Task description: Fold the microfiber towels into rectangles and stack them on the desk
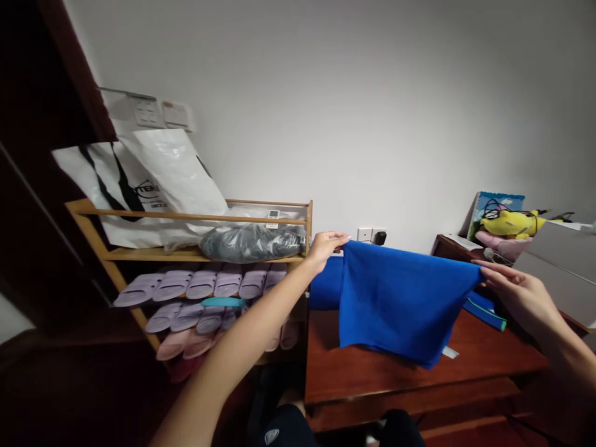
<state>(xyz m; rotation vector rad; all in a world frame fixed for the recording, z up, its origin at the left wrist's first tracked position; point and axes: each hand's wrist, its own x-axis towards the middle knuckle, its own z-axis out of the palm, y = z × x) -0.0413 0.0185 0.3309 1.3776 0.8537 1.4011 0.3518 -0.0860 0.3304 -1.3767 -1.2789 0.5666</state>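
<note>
A plain blue cloth point(400, 298) hangs stretched between my two hands above a reddish wooden table point(335, 366). Its upper left corner is pinched in the fingers of my left hand point(323, 250). At the upper right corner, my right hand point(516, 288) grips it between thumb and fingers. The lower edge dangles loose and slants down to the right. Behind the cloth, another blue item point(325, 284) shows on the table; most of it is hidden. To the right lies a blue piece with a green edge point(487, 311), partly covered by the cloth.
At left, a wooden rack point(95, 248) bears lilac slippers point(174, 285), white bags point(177, 174) and a plastic-wrapped dark bundle point(254, 242). A wall socket with a black plug point(380, 238) is behind the table. A yellow plush toy point(510, 222) sits at right.
</note>
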